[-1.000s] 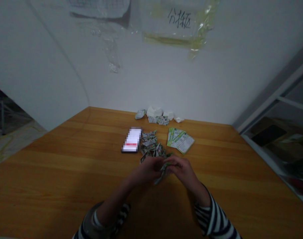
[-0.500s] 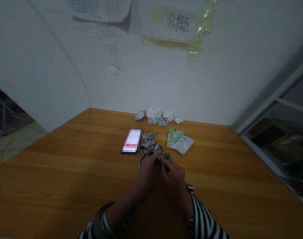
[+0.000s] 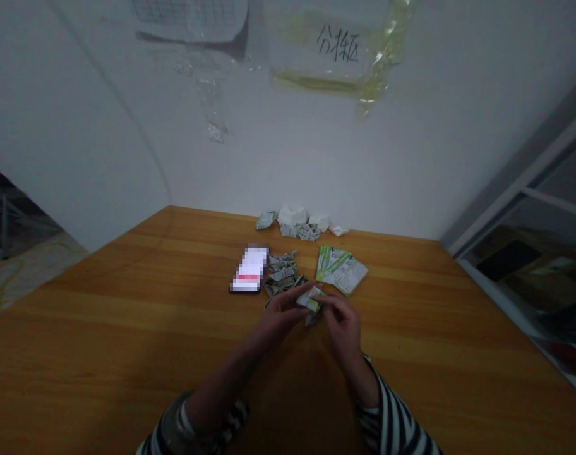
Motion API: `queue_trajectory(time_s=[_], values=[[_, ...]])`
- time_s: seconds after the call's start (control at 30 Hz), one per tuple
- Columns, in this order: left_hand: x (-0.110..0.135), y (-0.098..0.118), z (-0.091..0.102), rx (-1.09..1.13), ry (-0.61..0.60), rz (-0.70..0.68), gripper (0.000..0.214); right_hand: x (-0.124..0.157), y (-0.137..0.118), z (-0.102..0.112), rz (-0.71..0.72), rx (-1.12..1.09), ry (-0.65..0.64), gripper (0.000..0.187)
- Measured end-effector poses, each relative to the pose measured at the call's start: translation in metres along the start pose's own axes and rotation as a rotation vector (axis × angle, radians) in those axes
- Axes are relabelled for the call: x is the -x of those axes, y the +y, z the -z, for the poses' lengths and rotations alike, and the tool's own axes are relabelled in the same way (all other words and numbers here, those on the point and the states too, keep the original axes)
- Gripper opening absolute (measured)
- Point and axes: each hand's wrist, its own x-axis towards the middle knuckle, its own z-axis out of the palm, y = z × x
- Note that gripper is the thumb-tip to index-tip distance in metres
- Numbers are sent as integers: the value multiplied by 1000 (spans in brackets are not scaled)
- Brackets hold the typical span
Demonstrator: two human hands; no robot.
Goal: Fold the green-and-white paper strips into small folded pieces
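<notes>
The fingers of the left hand (image 3: 279, 316) and right hand (image 3: 342, 327) pinch a folded printed paper strip (image 3: 309, 299) between them. Just beyond lies a pile of folded paper pieces (image 3: 283, 275) on the desk (image 3: 127, 316) — green-printed leaflets (image 3: 341, 270) right, a phone (image 3: 249, 270) left, crumpled paper (image 3: 292, 216) farthest.

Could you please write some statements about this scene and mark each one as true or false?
The left hand and right hand hold a folded green-and-white paper piece. True.
The phone lies to the right of the pile of folded paper pieces. False: it lies to the left of the pile.
Flat green-and-white packets lie to the right of that pile. True.
The crumpled white paper sits in a bowl. False: it lies on the wooden table, at the far edge.
</notes>
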Motion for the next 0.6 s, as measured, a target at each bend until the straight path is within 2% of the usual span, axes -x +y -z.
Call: queue_trajectory(time_s=[0.13,0.27,0.37,0.43,0.53,0.6], values=[[0,-1,-1,50,0,-13,51,-2,0,-2,-168,-110,-91,15],[0,-4,-4,-166,-34,-85,44,-1,7,-10,-280,-198,-76,27],[0,-4,-6,-353,-23,-194,40,0,4,-14,-261,-285,-69,37],[0,-3,-6,-371,11,-232,44,-1,-1,-13,-227,-307,-85,37],[-1,-1,-2,-333,80,-155,47,-3,-7,-7,-183,-267,-125,30],[-1,1,0,-324,73,-81,43,-4,-7,-4,-162,-219,-131,27]])
